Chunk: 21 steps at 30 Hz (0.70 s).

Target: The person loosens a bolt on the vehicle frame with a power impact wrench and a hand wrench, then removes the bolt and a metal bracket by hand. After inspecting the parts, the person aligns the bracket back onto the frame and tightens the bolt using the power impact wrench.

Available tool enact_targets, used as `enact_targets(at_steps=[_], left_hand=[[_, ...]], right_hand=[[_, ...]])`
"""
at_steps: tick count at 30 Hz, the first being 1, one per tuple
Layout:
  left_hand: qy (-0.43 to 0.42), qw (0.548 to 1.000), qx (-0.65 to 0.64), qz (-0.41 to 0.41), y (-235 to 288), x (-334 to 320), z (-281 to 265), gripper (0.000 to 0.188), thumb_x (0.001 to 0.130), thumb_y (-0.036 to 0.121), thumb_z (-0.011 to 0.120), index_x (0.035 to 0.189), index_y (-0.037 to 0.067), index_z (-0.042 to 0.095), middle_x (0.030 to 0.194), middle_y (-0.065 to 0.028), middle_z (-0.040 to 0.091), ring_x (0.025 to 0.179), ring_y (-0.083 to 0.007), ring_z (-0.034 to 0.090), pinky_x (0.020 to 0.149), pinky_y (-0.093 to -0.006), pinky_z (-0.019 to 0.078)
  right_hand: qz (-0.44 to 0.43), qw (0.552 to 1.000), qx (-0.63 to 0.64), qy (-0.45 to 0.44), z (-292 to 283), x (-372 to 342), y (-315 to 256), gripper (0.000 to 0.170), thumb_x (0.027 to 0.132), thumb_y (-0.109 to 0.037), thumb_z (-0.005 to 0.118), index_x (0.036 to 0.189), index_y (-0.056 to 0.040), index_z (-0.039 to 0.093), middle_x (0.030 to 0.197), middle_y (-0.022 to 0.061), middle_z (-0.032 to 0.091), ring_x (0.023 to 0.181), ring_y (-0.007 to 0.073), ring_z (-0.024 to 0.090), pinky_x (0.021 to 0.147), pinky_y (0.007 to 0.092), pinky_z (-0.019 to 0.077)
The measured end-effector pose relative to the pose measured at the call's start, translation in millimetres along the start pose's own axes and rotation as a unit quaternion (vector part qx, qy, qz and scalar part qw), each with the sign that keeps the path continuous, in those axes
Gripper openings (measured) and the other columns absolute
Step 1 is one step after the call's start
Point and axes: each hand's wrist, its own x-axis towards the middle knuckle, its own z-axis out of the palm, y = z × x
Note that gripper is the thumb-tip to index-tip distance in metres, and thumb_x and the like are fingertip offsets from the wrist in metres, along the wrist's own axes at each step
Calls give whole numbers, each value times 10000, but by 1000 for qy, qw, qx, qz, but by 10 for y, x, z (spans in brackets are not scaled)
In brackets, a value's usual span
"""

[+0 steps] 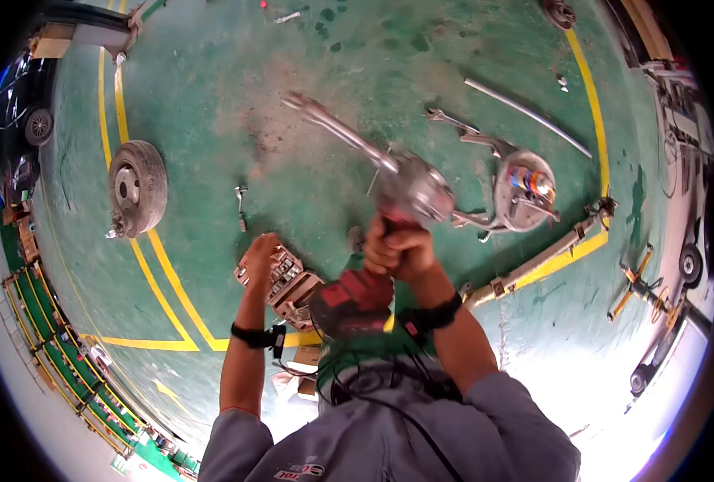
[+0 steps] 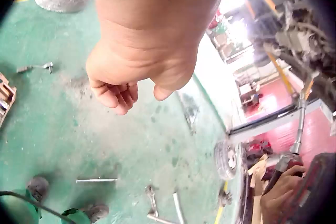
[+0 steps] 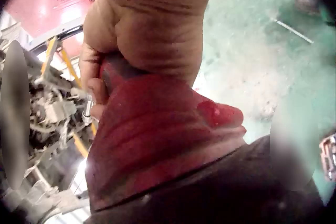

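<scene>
My right hand [image 1: 401,249] grips the handle of a red and black power tool [image 1: 353,297], fingers wrapped round it. The tool's blurred metal head [image 1: 421,189] carries a long silver shaft [image 1: 345,136]. The right wrist view shows the hand [image 3: 152,35] above the red tool body [image 3: 163,124], hiding most of the handle. My left hand [image 1: 261,259] is over the upper left edge of an open toolbox [image 1: 294,283]. Seen in the left wrist view, the left hand [image 2: 142,71] has loosely bent fingers, thumb apart, nothing held; the toolbox [image 2: 6,95] is away to its left.
On the green floor lie a wheel [image 1: 140,186], a ratchet-like tool [image 1: 241,207], a wrench [image 1: 453,120], a metal tube [image 1: 526,116] and a round metal part with a coil spring [image 1: 526,193]. A long beam [image 1: 542,261] lies right of my right arm. Vehicle parts [image 2: 302,40] appear overhead.
</scene>
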Motion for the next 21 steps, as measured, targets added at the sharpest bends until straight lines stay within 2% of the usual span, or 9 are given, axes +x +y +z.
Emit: enact_targets(at_steps=[2, 4, 6, 10, 12, 14, 17, 19, 21], left_hand=[[-49, 998, 46, 9, -635, 789, 469, 294, 889, 328, 614, 1023, 68, 646, 955, -45, 661, 804, -149, 631, 627, -278, 464], [-63, 989, 126, -44, -629, 1246, 1165, 353, 880, 334, 635, 1080, 44, 639, 963, -53, 662, 826, -155, 640, 660, -296, 485], [-66, 988, 140, -16, -906, 1812, 1716, 406, 871, 352, 649, 1119, 31, 628, 939, -57, 664, 810, -159, 635, 685, -302, 494], [-59, 944, 305, 107, -1632, 3092, 2607, 399, 834, 336, 681, 1070, 19, 627, 873, -98, 661, 769, -179, 625, 701, -321, 495], [-6, 911, 343, 226, -1939, 3629, 3001, 393, 812, 310, 700, 1078, 33, 617, 893, -119, 664, 798, -229, 644, 728, -355, 503], [-17, 939, 273, 210, -2058, 4069, 3325, 432, 797, 296, 710, 1134, 54, 591, 966, -143, 662, 846, -278, 659, 749, -386, 507], [-43, 920, 287, 264, -1898, 4497, 3695, 441, 804, 247, 703, 1185, 73, 563, 1098, -162, 629, 968, -311, 638, 796, -419, 504], [-68, 846, 373, 374, -1827, 4794, 3901, 387, 846, 148, 643, 1215, 85, 545, 1184, -153, 579, 1063, -349, 580, 837, -441, 489], [-92, 837, 410, 351, -1860, 4974, 4066, 367, 860, 103, 609, 1220, 88, 539, 1191, -151, 568, 1081, -365, 556, 846, -445, 483]], right_hand=[[-4, 1000, 13, 15, -647, -14, -111, 230, 745, -158, 629, 934, -66, 536, 581, -8, 375, 497, 123, 391, 522, 324, 367], [-40, 996, 76, 39, -1308, -16, -175, 228, 747, -156, 621, 945, -72, 545, 579, -5, 371, 492, 119, 390, 519, 315, 369], [-69, 990, 118, 34, -1915, 15, -220, 197, 778, -136, 587, 960, -76, 545, 600, 1, 387, 489, 118, 385, 515, 304, 372], [-111, 973, 199, 43, -2844, 97, -316, 167, 813, -121, 550, 974, -79, 541, 617, -6, 405, 497, 107, 396, 519, 293, 386], [-117, 967, 219, 53, -3184, 146, -404, 165, 819, -124, 547, 978, -81, 543, 617, -10, 403, 499, 102, 399, 524, 287, 395], [-129, 961, 240, 51, -3427, 174, -513, 164, 826, -127, 549, 984, -84, 549, 620, -19, 413, 507, 92, 420, 535, 276, 419], [-148, 965, 208, 63, -3560, 312, -699, 162, 806, -126, 548, 966, -106, 568, 612, -29, 460, 487, 83, 461, 469, 239, 429], [-148, 965, 210, 53, -3619, 437, -828, 178, 802, -126, 555, 977, -102, 576, 623, -20, 479, 500, 86, 478, 480, 244, 445], [-145, 965, 217, 25, -3626, 516, -957, 213, 792, -113, 574, 1002, -82, 558, 629, -15, 444, 509, 101, 446, 540, 289, 445]])
